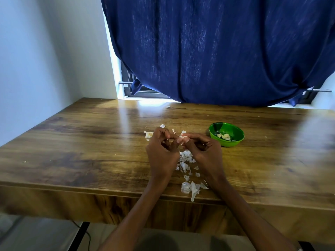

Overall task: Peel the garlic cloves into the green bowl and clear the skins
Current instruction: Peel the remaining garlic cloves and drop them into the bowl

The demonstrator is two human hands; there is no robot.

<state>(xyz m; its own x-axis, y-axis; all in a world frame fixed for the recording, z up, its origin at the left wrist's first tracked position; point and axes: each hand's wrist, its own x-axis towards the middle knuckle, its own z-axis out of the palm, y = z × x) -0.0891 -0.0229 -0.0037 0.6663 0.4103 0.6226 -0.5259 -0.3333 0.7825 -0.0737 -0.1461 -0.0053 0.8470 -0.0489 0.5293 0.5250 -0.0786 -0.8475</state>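
Both hands are raised just above the middle of the wooden desk [81,138], fingertips meeting. The right hand [203,149] pinches a garlic clove [183,136] between thumb and fingers, its white skin showing at the far side of the fingertips. The left hand [163,149] has its fingers curled, and its thumb and forefinger reach across to the same clove, pinching at it from the left.

Under and between the wrists lies a scatter of papery garlic skins [186,160], running from below the hands to the near edge of the desk, where the largest skin pieces [193,189] sit. On the far left of the hands rests a small clump of garlic [149,134] with more scraps around it; I cannot tell whether it is peeled.

The green bowl [226,134] stands to the right of the hands, near but apart from them, with a few peeled cloves [224,136] on its bottom.

A dark blue curtain [217,51] hangs behind the far side of the desk, and a pale wall [45,51] rises on the left.
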